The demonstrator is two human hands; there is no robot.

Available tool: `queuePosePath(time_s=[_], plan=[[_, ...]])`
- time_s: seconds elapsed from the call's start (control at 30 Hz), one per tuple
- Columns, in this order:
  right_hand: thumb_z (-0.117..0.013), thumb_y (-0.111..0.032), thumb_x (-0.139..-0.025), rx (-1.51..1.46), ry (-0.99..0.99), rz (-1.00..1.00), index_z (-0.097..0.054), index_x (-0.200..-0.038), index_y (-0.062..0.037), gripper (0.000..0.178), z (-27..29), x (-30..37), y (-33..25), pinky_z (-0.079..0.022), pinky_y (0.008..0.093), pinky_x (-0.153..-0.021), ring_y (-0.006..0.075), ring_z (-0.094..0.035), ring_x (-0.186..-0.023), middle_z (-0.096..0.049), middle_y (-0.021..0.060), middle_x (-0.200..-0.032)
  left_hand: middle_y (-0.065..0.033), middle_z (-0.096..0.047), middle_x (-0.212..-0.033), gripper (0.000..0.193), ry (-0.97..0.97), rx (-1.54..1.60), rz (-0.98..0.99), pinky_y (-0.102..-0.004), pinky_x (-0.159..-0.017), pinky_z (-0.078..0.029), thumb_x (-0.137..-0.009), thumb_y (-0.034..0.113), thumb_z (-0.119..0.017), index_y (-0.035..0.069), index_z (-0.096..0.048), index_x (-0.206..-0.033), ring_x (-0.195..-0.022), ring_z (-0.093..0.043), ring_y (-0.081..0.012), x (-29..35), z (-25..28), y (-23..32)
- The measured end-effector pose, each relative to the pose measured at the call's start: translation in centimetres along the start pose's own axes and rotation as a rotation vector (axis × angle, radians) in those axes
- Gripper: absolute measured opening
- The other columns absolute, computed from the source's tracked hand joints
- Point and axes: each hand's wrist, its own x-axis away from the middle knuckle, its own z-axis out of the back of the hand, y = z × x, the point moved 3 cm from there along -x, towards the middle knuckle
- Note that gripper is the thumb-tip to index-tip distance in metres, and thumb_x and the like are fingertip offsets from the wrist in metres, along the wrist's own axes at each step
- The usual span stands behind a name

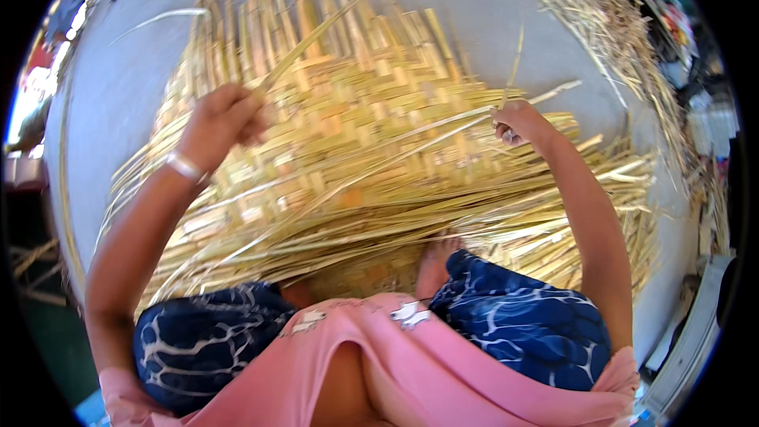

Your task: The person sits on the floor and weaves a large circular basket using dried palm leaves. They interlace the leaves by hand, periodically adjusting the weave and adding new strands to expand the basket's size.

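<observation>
A partly woven mat (340,115) of flat yellow-green bamboo strips spreads over the floor in front of me. Above its left side, my left hand (225,119) is closed on one end of a bamboo strip (316,32), which slants up and to the right over the mat's far ends. My right hand (518,121) is raised over the right side of the mat, its fingers pinched round a thin bamboo strip (515,63) that points away from me. Pale strips (443,122) pass close by that hand; whether it grips them too is unclear.
Loose bamboo strips (379,225) lie in a thick layer across the mat's near side, by my feet. A heap of shavings (585,12) runs along the far right of the grey floor (522,8). Upright strip ends (304,12) stick out at the mat's far edge.
</observation>
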Motion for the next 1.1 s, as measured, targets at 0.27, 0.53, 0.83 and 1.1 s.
queuePosePath(time_s=[0.27,0.53,0.83,1.1], plan=[[-0.053,-0.035,-0.091,-0.274,-0.454,0.347,-0.061,-0.094,-0.0051,0.031,-15.2,7.6,-7.4,-0.047,0.0227,-0.059,0.0098,-0.057,-0.065,-0.063,0.0048,-0.080,-0.0162,-0.065,-0.098,0.027,-0.219,0.220,0.068,-0.0269,-0.071,-0.050,-0.088,0.017,-0.055,-0.003,-0.051,-0.105,-0.089,-0.064,-0.0197,-1.6,-8.0,-0.6],[-0.050,-0.034,-0.094,-0.328,-0.598,0.373,-0.059,-0.099,-0.0050,0.031,-20.4,9.9,-8.4,-0.047,0.0226,-0.060,0.0087,-0.058,-0.065,-0.063,0.0039,-0.081,-0.0124,-0.064,-0.099,0.025,-0.310,0.466,0.086,-0.0280,-0.074,-0.048,-0.088,0.017,-0.055,-0.001,-0.054,-0.106,-0.083,-0.061,-0.0159,0.5,-10.9,-2.4],[-0.051,-0.034,-0.093,-0.256,-0.605,0.384,-0.060,-0.099,-0.0031,0.033,-21.0,10.5,-8.2,-0.048,0.0232,-0.061,0.0109,-0.060,-0.067,-0.063,0.0048,-0.081,-0.0120,-0.065,-0.099,0.023,-0.380,0.532,0.068,-0.0288,-0.072,-0.050,-0.087,0.012,-0.058,-0.002,-0.057,-0.104,-0.082,-0.061,-0.0161,0.7,-10.9,-3.0],[-0.056,-0.025,-0.090,-0.031,-0.550,0.406,-0.059,-0.108,-0.0012,0.030,-16.7,9.1,-9.4,-0.049,0.0250,-0.069,0.0119,-0.061,-0.074,-0.064,0.0054,-0.091,-0.0113,-0.066,-0.091,0.022,-0.413,0.427,0.099,-0.0286,-0.069,-0.051,-0.085,0.011,-0.060,-0.001,-0.057,-0.104,-0.081,-0.064,-0.0171,0.8,-10.4,-4.9]])
